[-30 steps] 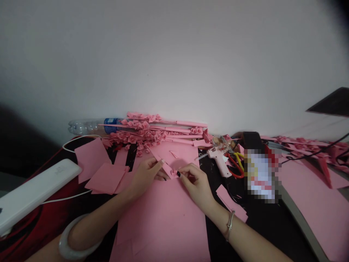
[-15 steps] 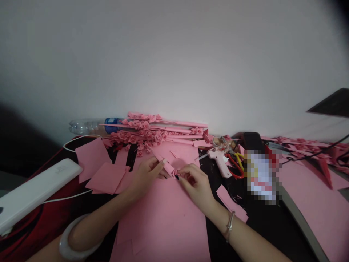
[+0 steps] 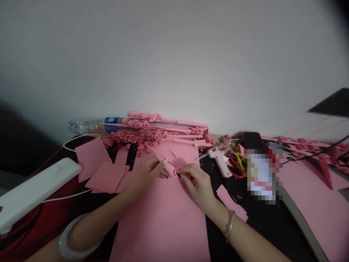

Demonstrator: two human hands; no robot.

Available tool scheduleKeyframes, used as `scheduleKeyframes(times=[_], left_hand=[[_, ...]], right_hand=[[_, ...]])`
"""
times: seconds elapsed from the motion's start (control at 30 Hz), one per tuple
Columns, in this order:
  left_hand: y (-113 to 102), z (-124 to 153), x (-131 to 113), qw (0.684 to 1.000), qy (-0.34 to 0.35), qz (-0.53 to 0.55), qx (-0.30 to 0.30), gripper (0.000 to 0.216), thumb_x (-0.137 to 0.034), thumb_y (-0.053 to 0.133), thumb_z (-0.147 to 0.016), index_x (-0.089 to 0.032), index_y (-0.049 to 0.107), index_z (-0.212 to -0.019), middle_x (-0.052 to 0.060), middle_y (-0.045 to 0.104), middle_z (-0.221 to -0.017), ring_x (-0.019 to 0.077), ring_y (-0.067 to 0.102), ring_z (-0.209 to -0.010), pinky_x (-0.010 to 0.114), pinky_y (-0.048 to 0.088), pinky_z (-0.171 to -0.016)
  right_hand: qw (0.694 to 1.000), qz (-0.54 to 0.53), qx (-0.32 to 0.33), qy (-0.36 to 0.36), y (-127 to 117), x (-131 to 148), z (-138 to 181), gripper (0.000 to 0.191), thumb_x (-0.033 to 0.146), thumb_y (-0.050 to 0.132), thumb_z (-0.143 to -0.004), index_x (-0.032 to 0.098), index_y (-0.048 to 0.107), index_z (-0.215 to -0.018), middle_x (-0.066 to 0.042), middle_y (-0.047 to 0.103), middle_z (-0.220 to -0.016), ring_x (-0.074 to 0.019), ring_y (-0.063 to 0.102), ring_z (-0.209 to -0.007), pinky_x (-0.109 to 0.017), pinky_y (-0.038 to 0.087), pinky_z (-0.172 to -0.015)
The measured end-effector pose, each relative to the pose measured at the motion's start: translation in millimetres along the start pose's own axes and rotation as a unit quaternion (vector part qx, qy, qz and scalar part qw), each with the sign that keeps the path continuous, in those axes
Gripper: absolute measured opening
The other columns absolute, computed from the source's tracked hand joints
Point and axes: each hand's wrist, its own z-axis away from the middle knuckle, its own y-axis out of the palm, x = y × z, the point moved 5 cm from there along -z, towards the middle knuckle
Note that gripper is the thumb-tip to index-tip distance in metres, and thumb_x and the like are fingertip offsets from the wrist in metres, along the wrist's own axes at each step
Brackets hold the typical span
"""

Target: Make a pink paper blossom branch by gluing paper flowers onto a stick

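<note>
My left hand [image 3: 148,174] is closed around a rolled pink paper stem [image 3: 169,168], thumb on top, the narrow end pointing up and left. At the stem's wide end, near its right side, sits a small folded pink paper flower [image 3: 176,171]. My right hand [image 3: 199,183] pinches that flower between thumb and fingers; its exact folds are partly hidden. Both hands are just above a large pink paper sheet [image 3: 169,222].
Finished paper flower stems [image 3: 152,136] lie along the wall beside a plastic bottle [image 3: 87,126]. A glue gun [image 3: 220,162] and scissors [image 3: 235,165] are at right. Square pink papers [image 3: 107,178] and a white lamp-like bar [image 3: 40,191] are at left. Cut strips [image 3: 231,203] lie by my right wrist.
My right fingers have shifted slightly right on the flower, and more of its folds show. My left hand has stayed nearly still on the stem.
</note>
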Motion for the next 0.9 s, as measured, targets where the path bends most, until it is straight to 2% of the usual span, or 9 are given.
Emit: scheduleKeyframes(times=[0.43,0.9], left_hand=[[1.5,-2.1,6.1,1.000,-0.011,0.015,0.023,0.027,-0.044,0.059,-0.087,-0.020,0.066,-0.079,0.006,0.075,-0.082,0.0199,0.072,-0.075,0.032,0.059,-0.072],[0.4,-3.3,9.6,1.000,-0.022,0.011,0.012,0.028,-0.047,0.061,-0.086,-0.020,0.066,-0.079,0.005,0.076,-0.079,0.0189,0.073,-0.073,0.029,0.059,-0.071]], right_hand=[[1.000,-0.007,0.017,0.003,2.0,-1.9,-0.5,0.020,0.006,0.055,-0.087,0.021,0.067,-0.090,-0.005,0.069,-0.087,-0.0169,0.065,-0.077,-0.027,0.053,-0.068],[1.000,-0.002,0.014,0.007,2.9,-3.1,0.6,0.019,0.007,0.055,-0.088,0.021,0.067,-0.090,-0.005,0.069,-0.087,-0.0169,0.065,-0.078,-0.028,0.053,-0.069]])
